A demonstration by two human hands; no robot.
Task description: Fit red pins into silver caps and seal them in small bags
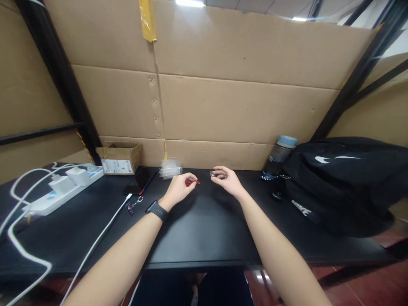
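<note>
My left hand [181, 187], with a dark watch [157, 211] on its wrist, is closed on a small red cord-like thing [191, 182] just above the black table. Most of that thing is hidden by the fingers. My right hand [227, 180] hovers to the right, thumb and fingers curled together around something small and shiny that I cannot make out. A gap separates the two hands. Behind my left hand lies a pile of clear plastic bags [169, 168]. A key ring with a small charm [130, 208] rests to its left.
Left on the black table [204, 244] are a white power strip [41, 206] with cables, an open cardboard box [123, 159], a phone [137, 180] and a pen [148, 182]. A bottle [278, 157] and a black bag [344, 187] stand right. Cardboard walls [223, 110] enclose the back.
</note>
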